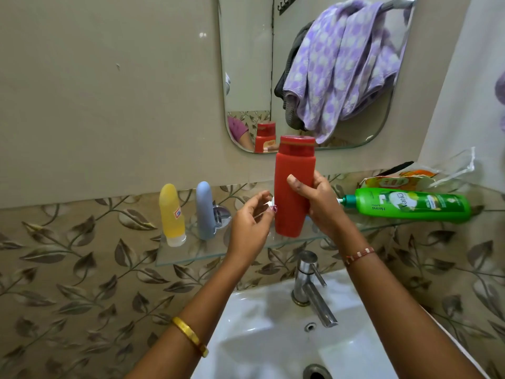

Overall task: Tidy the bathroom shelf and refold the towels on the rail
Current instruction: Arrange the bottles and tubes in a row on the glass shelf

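Currently: red bottle (293, 187), upright on glass shelf (191, 258), right hand (319, 203) gripping its side; left hand (250, 222) beside it, fingers loosely curled, empty. Advice: set base flat near blue tube (205, 210), then release.

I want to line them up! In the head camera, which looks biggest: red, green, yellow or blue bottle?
1. Green bottle, lying down, longest.
2. Red bottle, held nearer the camera, so unsure.
3. Yellow bottle and blue bottle look alike.

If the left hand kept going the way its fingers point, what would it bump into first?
Most likely the red bottle. The left hand has its fingers pointing up and to the right, right beside the bottle that the right hand holds. Depth is hard to judge.
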The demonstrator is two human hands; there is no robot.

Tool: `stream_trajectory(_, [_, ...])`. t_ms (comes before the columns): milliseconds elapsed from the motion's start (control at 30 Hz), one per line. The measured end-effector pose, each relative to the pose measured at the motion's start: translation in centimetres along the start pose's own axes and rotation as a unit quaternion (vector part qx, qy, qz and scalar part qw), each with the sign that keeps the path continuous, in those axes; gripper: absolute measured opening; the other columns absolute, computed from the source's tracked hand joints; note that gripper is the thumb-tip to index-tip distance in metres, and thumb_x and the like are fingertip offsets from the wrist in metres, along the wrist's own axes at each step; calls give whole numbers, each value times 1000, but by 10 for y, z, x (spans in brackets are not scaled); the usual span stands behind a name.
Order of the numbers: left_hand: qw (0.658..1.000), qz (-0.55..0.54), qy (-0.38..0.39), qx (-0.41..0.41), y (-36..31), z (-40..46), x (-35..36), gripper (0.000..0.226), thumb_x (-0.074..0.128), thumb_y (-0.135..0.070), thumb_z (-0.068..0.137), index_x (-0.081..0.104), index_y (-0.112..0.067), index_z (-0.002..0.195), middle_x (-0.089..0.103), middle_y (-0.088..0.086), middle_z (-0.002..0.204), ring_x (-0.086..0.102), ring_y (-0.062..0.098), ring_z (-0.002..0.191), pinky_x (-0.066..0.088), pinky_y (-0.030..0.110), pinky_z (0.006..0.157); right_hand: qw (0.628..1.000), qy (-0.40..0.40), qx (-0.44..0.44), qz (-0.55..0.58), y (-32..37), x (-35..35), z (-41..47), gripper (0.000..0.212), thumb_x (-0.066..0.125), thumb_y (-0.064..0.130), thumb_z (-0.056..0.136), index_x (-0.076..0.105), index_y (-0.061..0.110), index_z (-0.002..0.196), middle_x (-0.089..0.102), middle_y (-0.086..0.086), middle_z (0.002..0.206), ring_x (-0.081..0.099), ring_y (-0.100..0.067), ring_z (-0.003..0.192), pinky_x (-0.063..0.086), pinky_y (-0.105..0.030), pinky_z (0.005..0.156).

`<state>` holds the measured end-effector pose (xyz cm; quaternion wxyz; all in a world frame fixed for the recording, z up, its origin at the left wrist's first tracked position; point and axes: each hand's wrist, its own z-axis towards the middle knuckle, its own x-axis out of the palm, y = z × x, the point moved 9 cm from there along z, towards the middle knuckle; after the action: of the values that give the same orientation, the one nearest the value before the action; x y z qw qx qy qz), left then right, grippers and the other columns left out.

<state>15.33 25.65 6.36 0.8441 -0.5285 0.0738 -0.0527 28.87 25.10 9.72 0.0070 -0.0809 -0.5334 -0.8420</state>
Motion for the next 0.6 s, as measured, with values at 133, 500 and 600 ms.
stream_trajectory(133, [999,18,38,19,-3,8,11,40,60,-10,85,52,-15,124,65,5,110,62,14,99,52,22,84,1000,24,-4,15,-1,7,4,24,63,16,78,60,19,101,68,-3,92,68,-13,81,58,-28,75])
stream_trajectory(500, [978,167,-61,112,-15,10,5,64,71,-17,76,41,-12,133,49,2,119,55,7,98,45,6,85,999,13,-22,-46,-13,11,3,30,44,13,95,42,20,124,60,-5,113,61,-15,99,54,-28,85])
stream_trajectory(600, [976,184,-43,108,-12,11,9,67,68,-16,78,37,-9,137,48,10,129,53,19,113,46,31,98,998,29,-24,-50,-17,17,-4,41,39,4,95,33,15,135,55,-4,121,57,-11,104,52,-23,87])
